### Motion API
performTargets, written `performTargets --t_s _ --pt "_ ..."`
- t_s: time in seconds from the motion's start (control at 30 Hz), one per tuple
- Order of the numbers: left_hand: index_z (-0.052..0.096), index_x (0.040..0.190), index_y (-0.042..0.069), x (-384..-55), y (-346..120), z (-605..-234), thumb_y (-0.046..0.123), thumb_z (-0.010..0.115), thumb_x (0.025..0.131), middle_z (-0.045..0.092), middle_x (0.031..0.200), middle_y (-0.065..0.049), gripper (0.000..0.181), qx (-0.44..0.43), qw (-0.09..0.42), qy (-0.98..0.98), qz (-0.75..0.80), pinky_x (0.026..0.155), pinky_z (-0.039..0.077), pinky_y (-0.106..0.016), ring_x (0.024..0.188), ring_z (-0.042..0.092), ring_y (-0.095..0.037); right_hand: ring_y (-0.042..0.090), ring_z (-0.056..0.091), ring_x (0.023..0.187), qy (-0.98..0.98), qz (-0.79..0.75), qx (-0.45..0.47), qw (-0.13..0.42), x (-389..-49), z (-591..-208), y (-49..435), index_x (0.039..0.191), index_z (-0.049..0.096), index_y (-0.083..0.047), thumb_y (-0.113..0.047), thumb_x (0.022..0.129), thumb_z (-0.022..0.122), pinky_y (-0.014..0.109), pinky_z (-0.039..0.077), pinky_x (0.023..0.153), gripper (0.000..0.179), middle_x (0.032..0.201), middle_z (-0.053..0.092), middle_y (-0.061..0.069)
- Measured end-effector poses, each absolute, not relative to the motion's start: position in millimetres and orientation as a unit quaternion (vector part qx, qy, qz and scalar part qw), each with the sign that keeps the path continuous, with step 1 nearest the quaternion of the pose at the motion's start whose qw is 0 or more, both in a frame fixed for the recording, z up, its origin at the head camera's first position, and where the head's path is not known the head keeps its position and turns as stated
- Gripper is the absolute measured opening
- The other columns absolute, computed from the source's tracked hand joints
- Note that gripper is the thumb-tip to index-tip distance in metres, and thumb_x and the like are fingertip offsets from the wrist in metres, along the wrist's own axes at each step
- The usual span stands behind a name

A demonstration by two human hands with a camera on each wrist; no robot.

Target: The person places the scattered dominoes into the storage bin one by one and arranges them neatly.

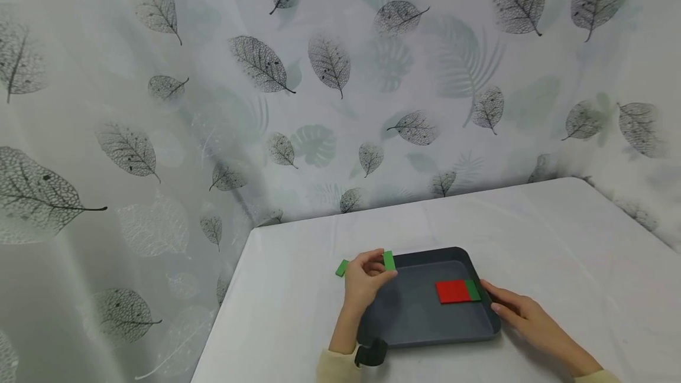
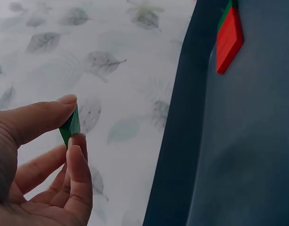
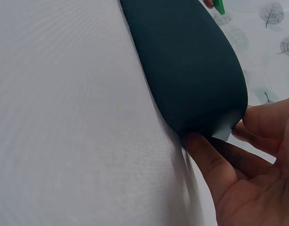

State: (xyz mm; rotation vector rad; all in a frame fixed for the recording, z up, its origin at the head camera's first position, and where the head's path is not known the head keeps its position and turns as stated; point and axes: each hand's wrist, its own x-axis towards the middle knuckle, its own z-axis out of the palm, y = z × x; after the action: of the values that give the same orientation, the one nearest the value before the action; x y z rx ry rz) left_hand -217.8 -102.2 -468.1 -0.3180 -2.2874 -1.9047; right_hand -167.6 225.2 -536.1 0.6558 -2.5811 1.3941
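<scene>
My left hand [image 1: 363, 282] pinches a small green block [image 1: 389, 260] between thumb and fingertips, above the left side of a dark grey tray [image 1: 420, 324]. The same green block [image 2: 71, 126] stands tilted in the left wrist view. At the tray's right side my right hand [image 1: 524, 315] holds the rim and outer wall, thumb and fingers spread along it; the right wrist view has the fingers at the edge of the tray wall [image 3: 191, 70]. Inside the tray, toward the right, red blocks [image 1: 452, 292] lie flat, side by side with a green block [image 1: 472, 290].
Another green block [image 1: 342, 268] lies on the white-covered table [image 1: 276, 312] left of the tray, partly behind the left hand. A leaf-patterned curtain [image 1: 330, 129] hangs behind the table and along its left side. A black strap device [image 1: 371, 352] sits at the left wrist.
</scene>
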Motion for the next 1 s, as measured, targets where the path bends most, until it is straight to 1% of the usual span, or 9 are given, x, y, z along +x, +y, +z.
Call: performTargets --t_s 0.1,0.17,0.37,0.4,0.53,0.6,0.8,0.87,1.0 --pt "0.065 0.118 -0.007 -213.7 -88.2 -467.5 -0.002 0.081 0.073 0.067 0.099 -0.023 0.048 -0.104 0.072 -0.769 -0.627 0.067 0.051 -0.015 0.079 0.066 -0.017 -0.023 0.033 0.118 -0.858 0.462 0.217 0.065 -167.7 -536.1 224.6 0.138 0.051 0.004 -0.011 0.097 0.058 0.000 0.036 0.086 0.044 0.133 0.040 -0.026" --pt "0.066 0.117 -0.006 -212.5 -79.7 -469.6 -0.001 0.082 0.073 0.069 0.098 -0.021 0.047 -0.103 0.071 -0.773 -0.622 0.067 0.052 -0.015 0.077 0.066 -0.014 -0.023 0.032 0.118 -0.859 0.461 0.215 0.062 -167.5 -535.4 224.3 0.138 0.051 0.004 -0.011 0.098 0.057 0.000 0.035 0.087 0.044 0.134 0.041 -0.023" --pt "0.069 0.114 -0.004 -213.4 -57.9 -483.7 -0.001 0.083 0.071 0.071 0.096 -0.013 0.045 -0.098 0.051 -0.789 -0.605 0.065 0.052 -0.014 0.069 0.063 0.000 -0.023 0.032 0.118 -0.866 0.452 0.206 0.057 -167.3 -534.5 224.2 0.138 0.051 0.004 -0.014 0.098 0.057 0.001 0.036 0.087 0.044 0.138 0.048 -0.003" --pt "0.069 0.114 -0.004 -213.1 -54.9 -486.0 -0.001 0.083 0.072 0.071 0.096 -0.012 0.045 -0.099 0.046 -0.793 -0.600 0.064 0.052 -0.015 0.068 0.063 0.000 -0.023 0.032 0.118 -0.866 0.451 0.206 0.057 -167.3 -534.5 224.3 0.138 0.051 0.004 -0.014 0.098 0.057 0.001 0.036 0.087 0.044 0.138 0.048 -0.003" --pt "0.069 0.114 -0.003 -211.0 -44.4 -496.0 -0.001 0.083 0.072 0.072 0.094 -0.010 0.044 -0.101 0.039 -0.812 -0.573 0.062 0.052 -0.014 0.067 0.064 -0.001 -0.023 0.032 0.118 -0.863 0.456 0.210 0.060 -166.7 -535.0 224.8 0.139 0.051 0.003 -0.013 0.098 0.057 0.001 0.036 0.087 0.044 0.136 0.045 -0.013" --pt "0.069 0.114 -0.003 -209.6 -40.4 -500.4 -0.001 0.083 0.072 0.072 0.093 -0.008 0.045 -0.098 0.035 -0.822 -0.560 0.061 0.051 -0.015 0.066 0.064 -0.001 -0.022 0.032 0.118 -0.863 0.455 0.212 0.062 -166.3 -534.9 224.8 0.138 0.051 0.004 -0.013 0.098 0.057 0.000 0.035 0.087 0.044 0.137 0.045 -0.012" --pt "0.069 0.114 -0.003 -206.5 -33.4 -507.6 -0.003 0.082 0.072 0.072 0.092 -0.005 0.044 -0.093 0.021 -0.842 -0.531 0.056 0.050 -0.015 0.065 0.063 -0.001 -0.022 0.033 0.118 -0.871 0.446 0.202 0.054 -165.4 -532.5 223.5 0.138 0.051 0.004 -0.015 0.098 0.057 0.003 0.038 0.086 0.044 0.137 0.054 0.022" --pt "0.070 0.114 -0.004 -206.6 -32.1 -508.2 -0.004 0.082 0.071 0.072 0.092 -0.005 0.044 -0.091 0.020 -0.844 -0.528 0.056 0.050 -0.015 0.065 0.064 -0.001 -0.021 0.033 0.117 -0.872 0.445 0.199 0.053 -165.1 -531.8 223.3 0.138 0.051 0.003 -0.015 0.098 0.057 0.003 0.038 0.086 0.044 0.136 0.054 0.025" --pt "0.070 0.113 -0.003 -207.6 -30.3 -511.2 -0.004 0.082 0.071 0.071 0.092 -0.006 0.044 -0.088 0.020 -0.853 -0.514 0.056 0.050 -0.015 0.066 0.064 -0.001 -0.022 0.032 0.117 -0.871 0.445 0.199 0.054 -164.6 -531.7 223.5 0.138 0.052 0.002 -0.015 0.098 0.057 0.002 0.037 0.086 0.044 0.136 0.053 0.023"
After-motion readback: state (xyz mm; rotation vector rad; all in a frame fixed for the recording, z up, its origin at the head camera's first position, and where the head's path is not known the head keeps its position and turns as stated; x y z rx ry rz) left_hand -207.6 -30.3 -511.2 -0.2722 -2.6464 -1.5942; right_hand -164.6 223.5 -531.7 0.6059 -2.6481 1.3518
